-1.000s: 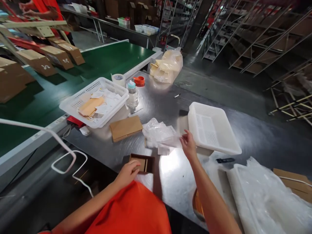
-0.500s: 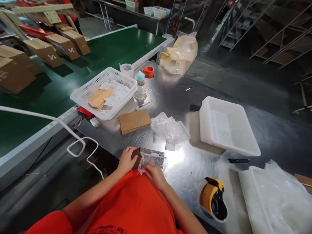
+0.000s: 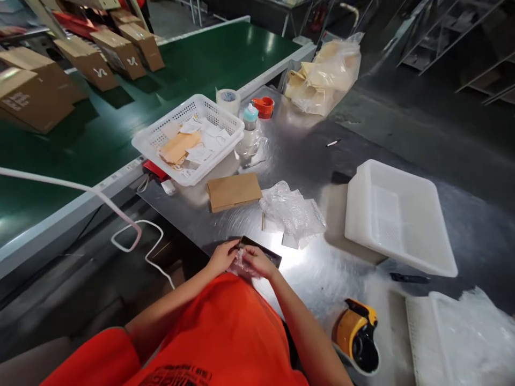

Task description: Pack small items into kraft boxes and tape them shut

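Note:
Both hands are close together at the table's near edge. My left hand [image 3: 223,256] has its fingers bent against a crumpled piece of bubble wrap [image 3: 242,262]. From the right, my right hand [image 3: 258,260] pinches the same wrap. Just behind my fingers lies a flat dark item [image 3: 270,254], partly covered by the right hand. Farther back on the metal table rest a folded brown cardboard piece [image 3: 234,192] and a loose pile of clear bubble wrap [image 3: 295,212].
A white basket [image 3: 187,177] of papers sits back left, beside a bottle [image 3: 250,119] and tape roll [image 3: 228,102]. An empty white bin [image 3: 406,214] and a yellow tape dispenser [image 3: 350,327] stand right. Cartons line the green conveyor [image 3: 201,64].
My hands have come together, and the bubble wrap that lay over the dark item is now bunched between them. The camera view has shifted, moving the table's contents rightward.

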A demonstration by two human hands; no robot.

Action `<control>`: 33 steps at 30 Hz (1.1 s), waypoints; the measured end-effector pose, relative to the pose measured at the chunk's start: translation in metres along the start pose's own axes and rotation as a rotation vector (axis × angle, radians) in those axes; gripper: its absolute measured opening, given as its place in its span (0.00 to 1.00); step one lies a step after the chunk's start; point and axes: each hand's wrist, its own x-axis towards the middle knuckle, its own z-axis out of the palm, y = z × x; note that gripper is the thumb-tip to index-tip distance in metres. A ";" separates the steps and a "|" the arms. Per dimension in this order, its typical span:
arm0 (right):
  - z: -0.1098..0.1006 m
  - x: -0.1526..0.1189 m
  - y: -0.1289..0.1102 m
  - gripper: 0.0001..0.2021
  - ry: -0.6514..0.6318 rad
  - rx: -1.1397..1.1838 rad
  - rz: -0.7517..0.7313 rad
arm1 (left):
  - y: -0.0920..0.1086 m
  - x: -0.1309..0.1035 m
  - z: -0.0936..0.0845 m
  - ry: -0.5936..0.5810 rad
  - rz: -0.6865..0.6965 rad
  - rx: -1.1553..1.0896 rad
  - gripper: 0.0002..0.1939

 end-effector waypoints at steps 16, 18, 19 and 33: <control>0.009 -0.057 -0.024 0.12 0.133 -0.794 0.069 | -0.006 0.001 0.001 0.003 0.002 -0.004 0.21; 0.007 -0.048 -0.012 0.15 0.114 -0.803 0.104 | -0.007 0.001 0.001 -0.005 0.020 0.005 0.21; 0.005 -0.042 -0.007 0.16 0.126 -0.809 0.136 | -0.008 0.002 0.000 -0.011 0.029 0.006 0.21; -0.009 -0.017 0.005 0.15 0.101 -0.799 0.177 | -0.001 0.001 -0.005 -0.047 0.022 -0.002 0.22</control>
